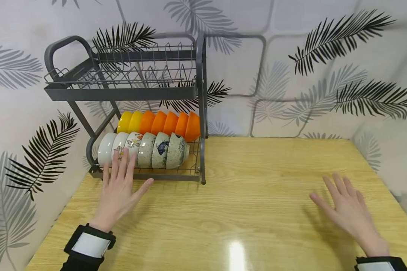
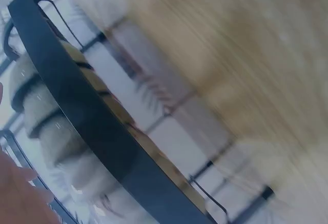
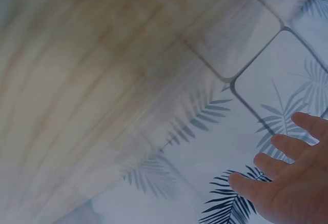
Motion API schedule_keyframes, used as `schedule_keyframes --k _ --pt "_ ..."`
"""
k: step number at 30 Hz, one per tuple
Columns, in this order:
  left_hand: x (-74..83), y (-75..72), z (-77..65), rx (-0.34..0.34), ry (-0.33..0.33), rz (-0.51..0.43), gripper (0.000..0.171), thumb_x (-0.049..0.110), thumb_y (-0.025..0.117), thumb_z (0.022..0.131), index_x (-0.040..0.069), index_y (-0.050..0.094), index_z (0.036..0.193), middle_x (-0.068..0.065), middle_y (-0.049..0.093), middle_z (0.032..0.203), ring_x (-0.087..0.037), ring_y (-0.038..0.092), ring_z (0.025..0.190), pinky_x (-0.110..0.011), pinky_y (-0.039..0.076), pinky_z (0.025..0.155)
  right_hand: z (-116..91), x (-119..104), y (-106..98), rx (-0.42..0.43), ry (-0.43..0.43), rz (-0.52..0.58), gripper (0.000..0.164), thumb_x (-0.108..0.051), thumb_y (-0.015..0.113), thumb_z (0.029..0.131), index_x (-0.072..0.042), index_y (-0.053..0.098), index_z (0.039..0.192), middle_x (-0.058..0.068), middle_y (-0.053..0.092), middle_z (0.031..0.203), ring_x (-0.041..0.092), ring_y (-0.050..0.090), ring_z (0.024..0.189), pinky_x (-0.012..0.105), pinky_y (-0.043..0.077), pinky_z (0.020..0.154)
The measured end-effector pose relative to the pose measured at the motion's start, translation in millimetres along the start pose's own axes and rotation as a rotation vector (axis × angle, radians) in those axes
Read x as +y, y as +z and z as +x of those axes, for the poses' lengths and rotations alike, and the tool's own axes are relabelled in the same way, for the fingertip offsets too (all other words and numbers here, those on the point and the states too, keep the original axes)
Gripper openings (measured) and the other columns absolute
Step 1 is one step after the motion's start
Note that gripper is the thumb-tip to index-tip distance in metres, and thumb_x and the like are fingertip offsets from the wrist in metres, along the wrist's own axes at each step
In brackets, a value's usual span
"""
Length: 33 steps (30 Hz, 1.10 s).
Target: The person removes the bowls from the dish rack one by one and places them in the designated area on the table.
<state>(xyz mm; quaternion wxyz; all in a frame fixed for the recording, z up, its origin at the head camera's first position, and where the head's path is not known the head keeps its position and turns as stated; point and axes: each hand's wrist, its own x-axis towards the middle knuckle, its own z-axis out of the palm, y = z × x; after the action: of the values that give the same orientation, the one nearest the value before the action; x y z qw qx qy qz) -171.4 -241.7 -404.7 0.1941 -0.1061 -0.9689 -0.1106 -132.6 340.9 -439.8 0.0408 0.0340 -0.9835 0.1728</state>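
My left hand [image 1: 118,192] is held with spread fingers in front of the lower tier of a grey dish rack [image 1: 123,94], its fingertips overlapping the front bowls in the head view. That front row has white bowls [image 1: 106,149], some with flowers, and speckled grey bowls [image 1: 146,151], one bearing a blue fish. Behind them stands a row of yellow bowls [image 1: 124,121] and orange bowls [image 1: 169,122], all tipped on their sides and nested. Over the right part of the table, my right hand [image 1: 351,212] has its fingers apart and holds nothing.
The wooden table [image 1: 257,203] reaches back to a wall [image 1: 237,64] covered in leaf-patterned paper. On the rack's upper tier [image 1: 142,71] are wire plate slots. A dark post [image 1: 201,113] bounds the rack's right side. Both wrists wear black bands.
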Motion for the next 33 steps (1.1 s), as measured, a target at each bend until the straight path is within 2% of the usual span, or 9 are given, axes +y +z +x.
schedule_keyframes --k 7,11,15,20,29,33 --pt "35.4 8.2 23.8 0.063 0.076 -0.081 0.092 0.061 0.056 0.095 0.009 0.019 0.161 -0.015 0.016 0.169 -0.038 0.012 0.156 -0.060 0.014 0.126 15 -23 6 0.028 -0.031 0.056 0.081 -0.054 0.047 0.102 -0.002 0.022 0.159 0.031 0.013 0.165 0.055 0.005 0.151 0.080 0.012 0.110" --pt "53.9 8.6 35.2 0.065 0.083 -0.169 0.092 0.054 0.062 0.094 0.007 0.019 0.161 -0.017 0.022 0.166 -0.039 0.021 0.152 -0.061 0.026 0.122 23 -36 9 0.042 -0.057 0.063 0.081 -0.054 0.048 0.102 -0.003 0.023 0.159 0.030 0.014 0.165 0.054 0.007 0.152 0.078 0.013 0.112" --pt "67.8 7.5 42.1 0.031 0.049 -0.265 0.090 0.049 0.065 0.095 0.003 0.021 0.159 -0.021 0.028 0.162 -0.042 0.028 0.148 -0.063 0.030 0.120 28 -49 11 0.043 -0.076 0.078 0.080 -0.054 0.048 0.102 -0.003 0.024 0.159 0.030 0.015 0.165 0.053 0.008 0.152 0.077 0.013 0.114" --pt "78.9 5.2 46.9 -0.007 -0.017 -0.375 0.087 0.046 0.064 0.096 0.002 0.022 0.158 -0.025 0.030 0.159 -0.043 0.030 0.147 -0.063 0.033 0.118 35 -65 14 0.032 -0.086 0.115 0.080 -0.054 0.049 0.101 -0.004 0.024 0.159 0.029 0.015 0.166 0.051 0.007 0.154 0.076 0.012 0.116" --pt "88.5 -1.9 60.2 -0.088 -0.120 -0.482 0.085 0.040 0.063 0.098 0.001 0.019 0.159 -0.026 0.034 0.159 -0.047 0.029 0.149 -0.066 0.027 0.120 49 -92 20 0.059 -0.127 0.192 0.078 -0.051 0.052 0.101 -0.006 0.027 0.159 0.027 0.017 0.166 0.049 0.010 0.154 0.074 0.013 0.117" --pt "90.4 -6.1 69.5 -0.105 -0.132 -0.489 0.082 0.035 0.064 0.098 -0.003 0.023 0.157 -0.029 0.043 0.153 -0.047 0.043 0.141 -0.064 0.038 0.114 56 -104 21 0.068 -0.141 0.229 0.076 -0.049 0.053 0.101 -0.007 0.029 0.159 0.025 0.017 0.167 0.048 0.010 0.155 0.074 0.012 0.118"
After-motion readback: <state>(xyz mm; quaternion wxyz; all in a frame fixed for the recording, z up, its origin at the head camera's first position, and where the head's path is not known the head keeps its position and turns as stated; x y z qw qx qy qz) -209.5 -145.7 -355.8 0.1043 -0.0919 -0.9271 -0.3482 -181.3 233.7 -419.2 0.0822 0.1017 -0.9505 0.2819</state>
